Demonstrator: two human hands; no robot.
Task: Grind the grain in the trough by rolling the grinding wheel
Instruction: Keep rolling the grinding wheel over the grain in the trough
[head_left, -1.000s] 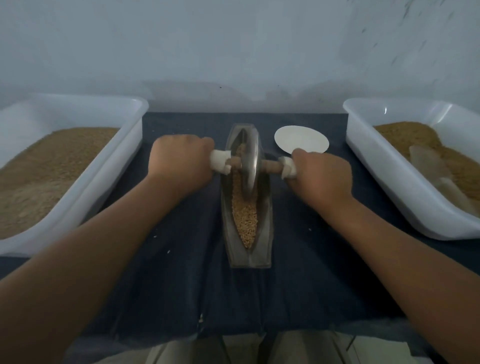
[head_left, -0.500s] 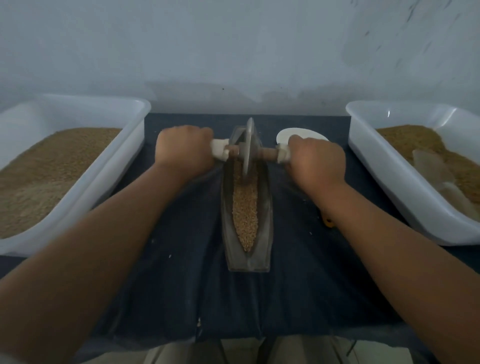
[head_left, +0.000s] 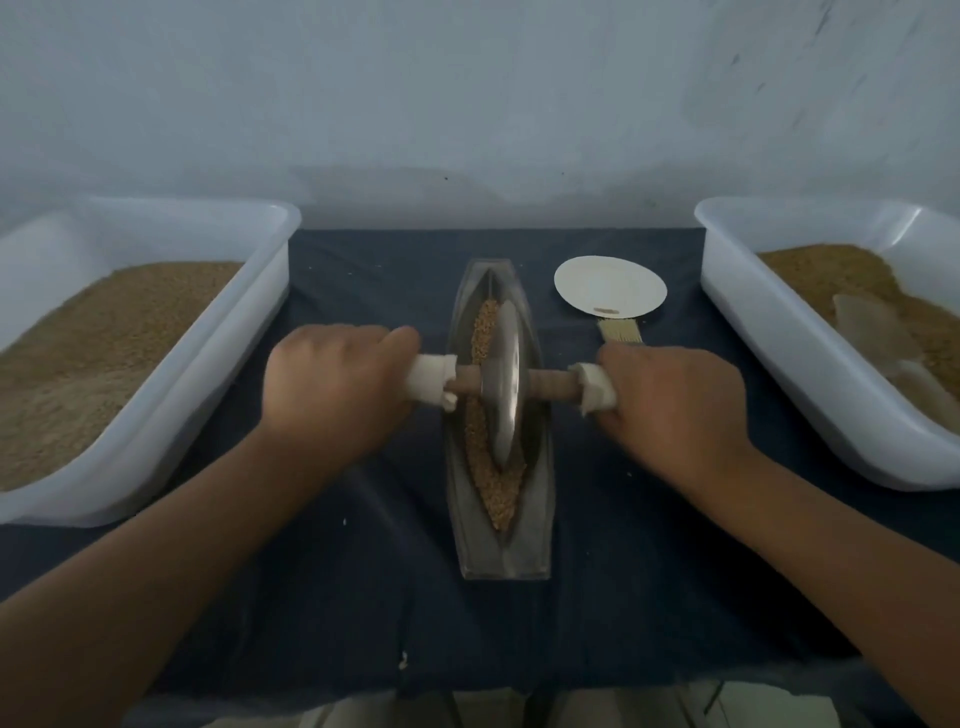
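A long boat-shaped metal trough (head_left: 503, 553) lies lengthwise on the dark blue cloth, holding tan grain (head_left: 500, 496). The metal grinding wheel (head_left: 505, 382) stands upright in the trough's middle, on a wooden axle with white-wrapped ends. My left hand (head_left: 332, 387) grips the left handle (head_left: 432, 383). My right hand (head_left: 670, 402) grips the right handle (head_left: 597, 392). Both fists are curled round the handle ends, one on each side of the trough.
A white tub (head_left: 218, 332) of grain stands at the left, and another white tub (head_left: 789, 338) with grain and a pale scoop at the right. A white paper plate (head_left: 610, 286) and a small brush (head_left: 621, 332) lie beyond my right hand. The wall is close behind.
Both hands have pulled the wheel back toward me, from the trough's far end to its middle. The plate and the brush, hidden before by my right hand, now show.
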